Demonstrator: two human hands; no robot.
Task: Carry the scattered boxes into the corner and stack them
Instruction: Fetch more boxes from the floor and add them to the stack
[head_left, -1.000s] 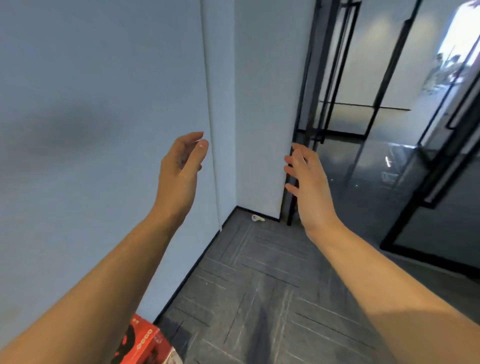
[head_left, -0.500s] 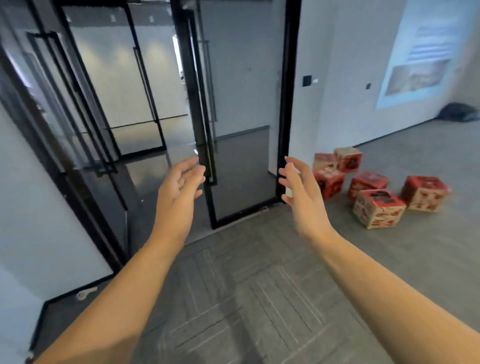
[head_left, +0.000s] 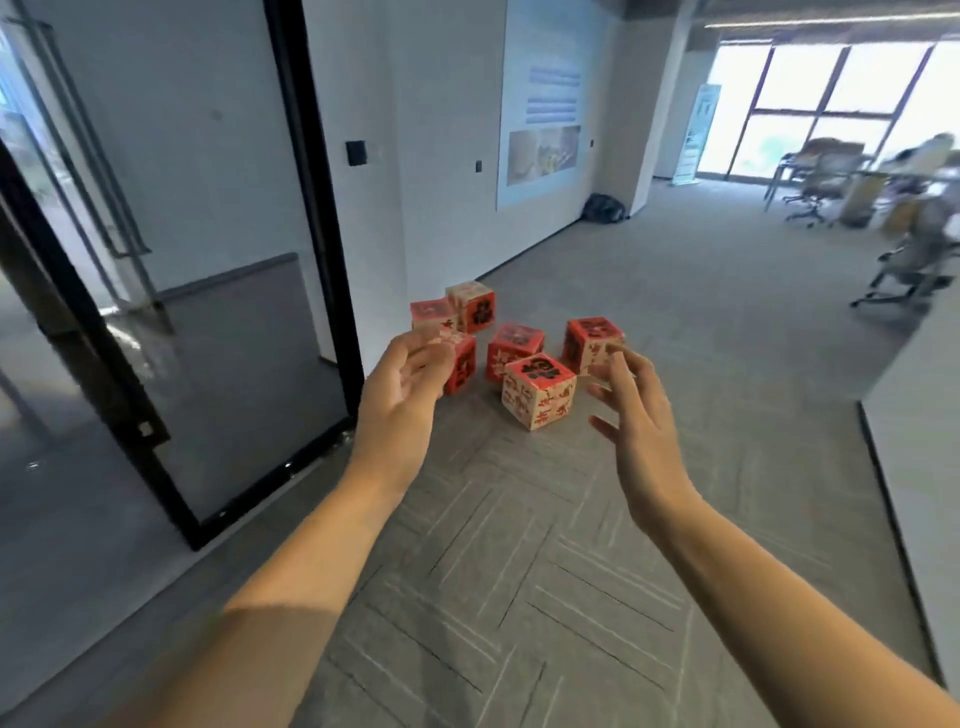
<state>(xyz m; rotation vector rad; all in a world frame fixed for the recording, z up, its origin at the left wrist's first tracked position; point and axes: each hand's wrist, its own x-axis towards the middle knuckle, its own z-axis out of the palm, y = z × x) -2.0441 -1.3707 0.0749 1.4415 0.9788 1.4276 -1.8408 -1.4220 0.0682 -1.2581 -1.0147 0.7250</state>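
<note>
Boxes (head_left: 514, 349) now centred; nearest box (head_left: 539, 397) sits corner-on.

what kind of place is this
Probably an open-plan office: swivel chairs near big windows, a black-framed glass door, and grey carpet tiles underfoot.

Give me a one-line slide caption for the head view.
Left hand and right hand, open and empty, held out toward six red-and-cream boxes clustered on grey carpet beside a black-framed glass door.

One red box (head_left: 465, 366) half behind the left hand (head_left: 400, 400); far chairs (head_left: 808, 195) and wall poster (head_left: 550, 104) text blurred
</note>
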